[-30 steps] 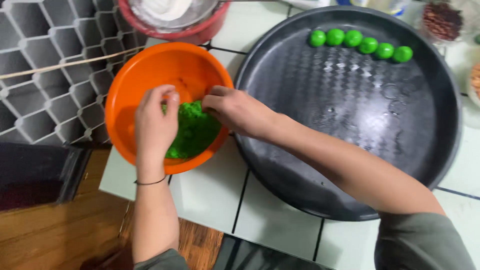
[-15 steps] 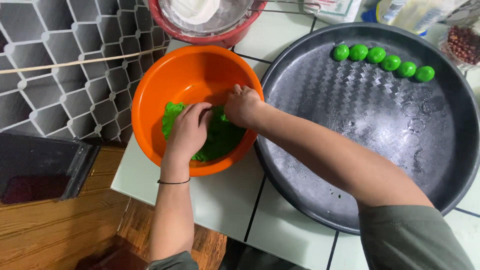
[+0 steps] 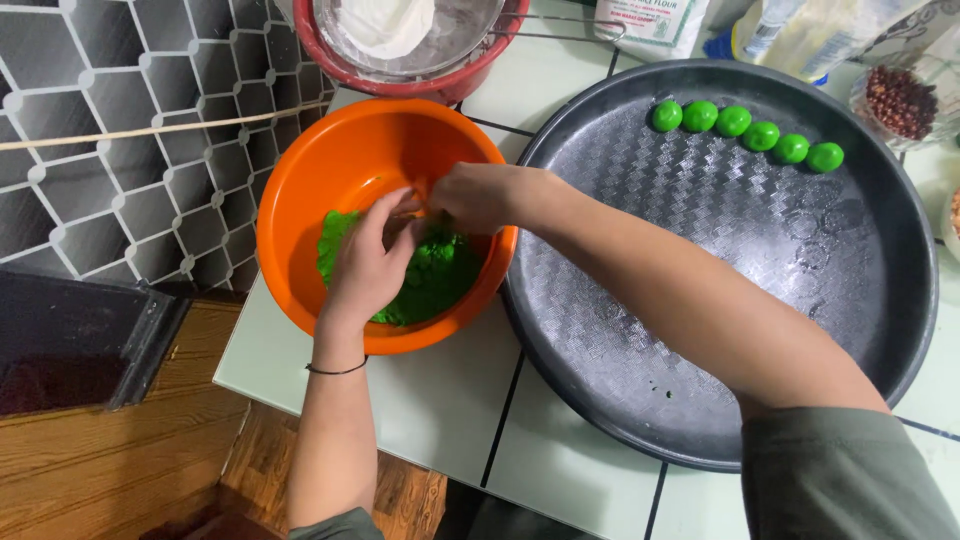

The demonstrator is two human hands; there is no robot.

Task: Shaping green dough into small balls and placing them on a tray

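An orange bowl (image 3: 330,170) stands on the white tiled counter and holds a mass of green dough (image 3: 440,280). My left hand (image 3: 368,262) lies over the dough with fingers curled into it. My right hand (image 3: 480,196) reaches in from the right and pinches at the dough by the left hand's fingertips. To the right sits a large round dark tray (image 3: 700,260) with a row of several small green dough balls (image 3: 745,130) along its far side.
A red bowl with a sieve of white flour (image 3: 405,35) stands behind the orange bowl. Flour bags (image 3: 650,20) and a glass dish of red beans (image 3: 900,100) are at the back right. A hexagon-tiled wall (image 3: 110,150) lies left, wooden floor below.
The view has shifted, so the bowl and tray sit further right and lower in frame. Both hands stay in the dough; the right hand has drawn up toward the bowl's middle.
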